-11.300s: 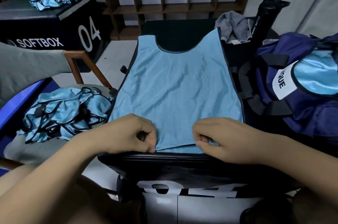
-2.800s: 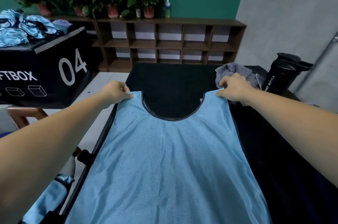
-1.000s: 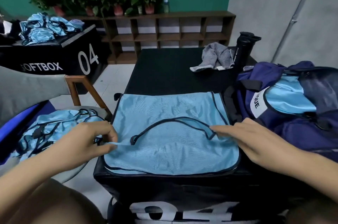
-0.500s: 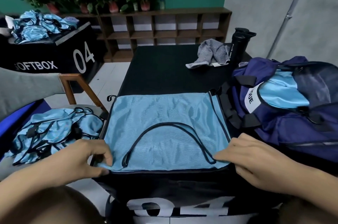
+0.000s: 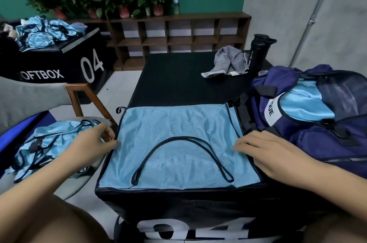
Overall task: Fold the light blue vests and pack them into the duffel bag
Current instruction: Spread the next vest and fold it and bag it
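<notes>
A light blue vest [image 5: 178, 129], folded in half with its dark-trimmed neckline on top, lies flat on the near end of the black soft box [image 5: 178, 78]. My left hand [image 5: 93, 145] is at the vest's left edge, fingers curled and thumb tip on the fabric, pinching it. My right hand [image 5: 264, 153] rests on the vest's right edge with its fingers nearly straight. The navy duffel bag [image 5: 309, 133] stands open to the right, with a folded light blue vest [image 5: 301, 103] inside. More unfolded vests [image 5: 49, 143] are heaped on a chair at the left.
A grey cloth [image 5: 228, 62] and a black sport bottle [image 5: 258, 54] sit at the box's far right. Another black soft box [image 5: 59, 64] at the back left carries a second heap of vests [image 5: 43, 32]. A wooden shelf [image 5: 178, 34] with potted plants lines the green wall.
Both hands have slid from the vest's near corners up to the middle of its left and right edges. The folded vest lies flatter and squarer on the box.
</notes>
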The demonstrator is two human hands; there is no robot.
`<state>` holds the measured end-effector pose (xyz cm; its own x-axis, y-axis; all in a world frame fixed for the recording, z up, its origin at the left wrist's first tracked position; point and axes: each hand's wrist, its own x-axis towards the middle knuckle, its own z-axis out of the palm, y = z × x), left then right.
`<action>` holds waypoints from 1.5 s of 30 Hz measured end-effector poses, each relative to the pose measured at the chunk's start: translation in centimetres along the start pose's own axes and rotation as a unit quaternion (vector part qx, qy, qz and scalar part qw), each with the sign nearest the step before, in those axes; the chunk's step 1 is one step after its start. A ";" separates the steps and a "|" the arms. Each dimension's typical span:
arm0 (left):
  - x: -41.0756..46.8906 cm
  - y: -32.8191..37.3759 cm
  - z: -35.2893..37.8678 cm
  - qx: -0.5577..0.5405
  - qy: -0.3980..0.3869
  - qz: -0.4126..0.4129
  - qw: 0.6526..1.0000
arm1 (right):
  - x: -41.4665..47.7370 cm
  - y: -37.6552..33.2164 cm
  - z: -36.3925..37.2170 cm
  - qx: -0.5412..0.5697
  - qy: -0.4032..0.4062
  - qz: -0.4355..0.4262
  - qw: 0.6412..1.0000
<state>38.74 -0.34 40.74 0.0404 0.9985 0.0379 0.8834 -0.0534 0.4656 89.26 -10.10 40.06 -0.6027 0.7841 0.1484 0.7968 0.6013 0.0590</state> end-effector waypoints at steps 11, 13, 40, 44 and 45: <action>3.3 -0.3 1.8 0.035 -0.022 -0.067 0.997 | 0.9 1.4 1.1 -0.046 0.009 -0.047 0.998; 3.9 0.0 1.9 0.033 -0.019 -0.058 0.998 | 1.1 1.3 1.4 -0.057 0.019 -0.060 0.996; 25.7 7.7 7.3 0.046 0.025 0.040 0.998 | 9.4 -6.2 4.1 0.061 0.059 -0.099 0.992; 27.8 10.1 8.7 0.056 0.020 0.059 0.996 | 9.4 -6.3 2.5 0.123 -0.033 -0.110 0.986; 28.3 10.7 9.0 0.062 0.016 0.066 0.996 | 9.2 -5.9 1.7 0.144 -0.051 -0.108 0.982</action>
<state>53.52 27.43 38.85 0.1478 0.9817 0.1200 0.9222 -0.1807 0.3419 78.91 -6.13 39.36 -0.7687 0.6366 0.0622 0.6144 0.7619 -0.2052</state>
